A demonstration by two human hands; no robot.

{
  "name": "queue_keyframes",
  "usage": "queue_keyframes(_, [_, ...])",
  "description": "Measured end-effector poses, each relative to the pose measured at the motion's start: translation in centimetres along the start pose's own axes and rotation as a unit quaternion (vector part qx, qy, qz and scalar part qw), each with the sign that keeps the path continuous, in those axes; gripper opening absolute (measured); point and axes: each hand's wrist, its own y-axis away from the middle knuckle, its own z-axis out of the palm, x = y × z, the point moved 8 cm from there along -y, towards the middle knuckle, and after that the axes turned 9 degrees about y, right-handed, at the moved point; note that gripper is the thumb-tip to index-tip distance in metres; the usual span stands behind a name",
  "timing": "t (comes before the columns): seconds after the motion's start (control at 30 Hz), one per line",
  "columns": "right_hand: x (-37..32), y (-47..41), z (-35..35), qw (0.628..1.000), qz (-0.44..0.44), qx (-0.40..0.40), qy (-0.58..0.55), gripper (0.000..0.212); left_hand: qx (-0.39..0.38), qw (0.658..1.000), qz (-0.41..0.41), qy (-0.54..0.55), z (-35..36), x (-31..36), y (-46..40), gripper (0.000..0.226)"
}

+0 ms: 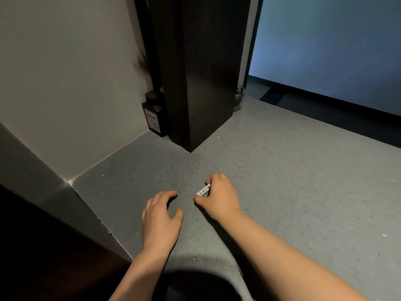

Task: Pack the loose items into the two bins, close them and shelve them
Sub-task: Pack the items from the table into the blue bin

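The grey speckled desk (282, 181) fills most of my view, running from the pale wall (65, 72) on my left to a dark edge on the far right, beyond which lies a blue-lit wall (336, 40). A tall dark wood-grain column (199, 72) stands on the desk at the far centre, its near corner pointing toward me. A black bottle (154, 115) with a black cap and a pale label stands upright in the corner between the pale wall and the column, just beside the column's left face. A clear glass vessel (238, 97) shows partly behind the column's right edge; its contents cannot be told. My left hand (160, 218) hovers palm-down over the desk near centre, fingers curled and spread apart from the thumb, holding nothing; whether the fingertips touch the surface cannot be told. My right hand (219, 197) is just beside it, to the right and slightly farther from me, closed around a small white patterned cylinder (202, 190), pinched between thumb and fingers. The cylinder lies tilted, its far end raised toward the index finger, low over the desk. Both forearms are bare. No bins appear in this view.
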Motion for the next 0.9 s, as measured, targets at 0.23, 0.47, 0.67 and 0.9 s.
queue_keyframes(0.23, [5.0, 5.8, -10.0, 0.991, 0.008, 0.101, -0.081, 0.049, -0.044, 0.995, 0.072, 0.059, 2.3, 7.7, 1.0, 0.037])
queue_keyframes(0.47, [15.7, 18.2, -25.6, 0.957, 0.083, 0.264, -0.09, 0.048, -0.164, 0.954, 0.213, 0.135, 10.2, 22.8, 7.3, 0.04])
queue_keyframes(0.67, [27.3, 30.6, -34.1, 0.914, 0.23, 0.334, -0.005, 0.047, -0.306, 0.87, 0.309, 0.232, 16.9, 33.1, 18.3, 0.04])
queue_keyframes(0.9, [37.0, 36.1, -35.4, 0.92, 0.313, 0.226, 0.068, 0.052, -0.408, 0.815, 0.328, 0.246, 22.1, 36.4, 26.9, 0.039])
